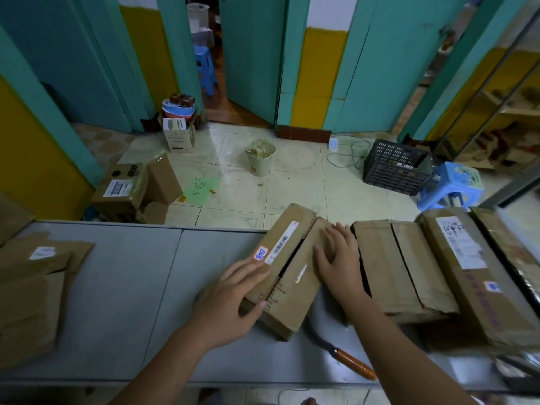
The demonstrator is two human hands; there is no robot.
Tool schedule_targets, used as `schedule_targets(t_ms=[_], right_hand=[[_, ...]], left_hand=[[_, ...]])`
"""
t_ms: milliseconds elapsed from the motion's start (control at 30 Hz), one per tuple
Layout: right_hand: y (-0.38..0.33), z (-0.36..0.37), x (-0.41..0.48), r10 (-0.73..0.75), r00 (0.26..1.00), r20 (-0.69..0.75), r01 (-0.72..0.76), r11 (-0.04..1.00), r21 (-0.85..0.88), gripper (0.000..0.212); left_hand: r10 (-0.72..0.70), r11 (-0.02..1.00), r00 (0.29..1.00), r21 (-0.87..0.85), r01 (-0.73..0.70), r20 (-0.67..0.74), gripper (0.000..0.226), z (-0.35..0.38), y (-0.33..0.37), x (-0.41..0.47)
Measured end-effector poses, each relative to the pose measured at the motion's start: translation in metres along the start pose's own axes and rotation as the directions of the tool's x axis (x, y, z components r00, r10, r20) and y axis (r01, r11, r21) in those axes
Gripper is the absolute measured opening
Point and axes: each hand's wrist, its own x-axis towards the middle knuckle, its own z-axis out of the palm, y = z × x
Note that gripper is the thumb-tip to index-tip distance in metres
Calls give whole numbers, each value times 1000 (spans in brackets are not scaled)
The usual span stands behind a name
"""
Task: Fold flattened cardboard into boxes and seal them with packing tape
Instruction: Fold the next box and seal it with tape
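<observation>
Pressing down on a cardboard box (287,258) with both hands, the person stands at a grey table (140,287) in the head view. The box lies at the middle of the table, turned at an angle, with its far end reaching the table's far edge. Its two top flaps are folded down and almost meet, with a dark narrow gap showing between them. The left flap carries a white barcode label and a small red and blue sticker.

The left hand (230,299) lies on the near part of the left flap, fingers stretched fairly straight along the cardboard, thumb against the near end of the box. The right hand (336,261) rests flat on the right flap, fingers spread and straight. Neither hand is curled round anything.

Just to the right stands a second box (400,267) with closed flaps, and beside that a third box (473,276) with a printed label on top. A stack of flattened cardboard (35,287) lies at the left end of the table, well apart from the hands. A tool with an orange handle (350,361) lies near the table's near edge, its dark front part running in under the box.

On the tiled floor beyond the table are a pale bin (261,159), a black crate (394,168), a blue stool (450,185) and some brown cartons (125,191).
</observation>
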Motion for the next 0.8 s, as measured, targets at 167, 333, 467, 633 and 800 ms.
schedule_targets(t_ms=[167, 333, 467, 633, 800], right_hand=[[10, -2, -1, 125, 989, 83, -132, 988, 84, 83], [10, -16, 21, 212, 954, 214, -235, 968, 91, 105], [3, -21, 21, 232, 950, 208, -241, 970, 17, 101], [-7, -20, -1, 237, 950, 202, -221, 970, -99, 94], [-10, -26, -24, 270, 941, 206, -263, 963, -62, 104]], left_hand=[[-199, 980, 980, -9, 199, -25, 76, 21, 11, -11], [-387, 840, 920, -434, 325, -62, 67, 40, 29, -15], [-442, 772, 895, -536, 341, -68, 52, 39, 29, 2], [-479, 751, 865, -582, 312, -153, 30, 29, 11, 27], [-497, 716, 847, -642, 276, -190, 16, 12, -16, 53]])
